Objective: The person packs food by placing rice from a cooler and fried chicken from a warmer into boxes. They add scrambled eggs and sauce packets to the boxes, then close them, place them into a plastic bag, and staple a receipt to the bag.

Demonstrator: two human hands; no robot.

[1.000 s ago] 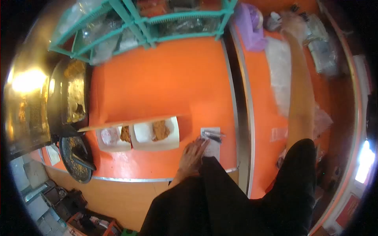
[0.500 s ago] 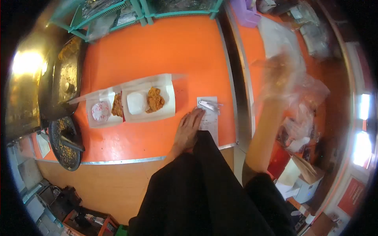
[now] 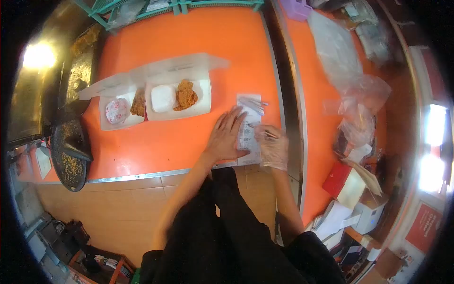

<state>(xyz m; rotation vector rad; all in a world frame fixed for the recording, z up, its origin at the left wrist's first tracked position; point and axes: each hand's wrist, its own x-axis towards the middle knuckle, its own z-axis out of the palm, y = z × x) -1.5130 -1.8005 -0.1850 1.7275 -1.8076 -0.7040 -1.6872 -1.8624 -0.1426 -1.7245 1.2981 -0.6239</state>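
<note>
A printed paper slip (image 3: pixel 249 137) lies on the orange table near its right edge. My left hand (image 3: pixel 225 137) rests flat with fingers spread, its fingertips over the slip's left side. My right hand (image 3: pixel 273 147), in a clear plastic glove, is closed around a thin pen (image 3: pixel 270 134) whose tip points at the slip. White plastic sachets or cutlery (image 3: pixel 254 104) lie on the slip's upper end. To the left stand two open boxes; the right box (image 3: pixel 204 97) holds fried chicken (image 3: pixel 186 95) and a white wrapped lump (image 3: pixel 162 98), the left box (image 3: pixel 106 107) a wrapped bundle (image 3: pixel 117 110) and chicken (image 3: pixel 138 103).
A black tray with crumbs (image 3: pixel 71 154) and a metal fryer or warmer (image 3: pixel 78 75) are at the left. Green baskets (image 3: pixel 217 4) stand at the back. Beyond a gap, the right counter (image 3: pixel 309 189) bears plastic bags (image 3: pixel 338 52), a red box (image 3: pixel 338 180) and a white device (image 3: pixel 371 213).
My right hand has come from the right counter to the slip, now with a pen. My left hand lies flatter and more spread. The whole view has shifted slightly.
</note>
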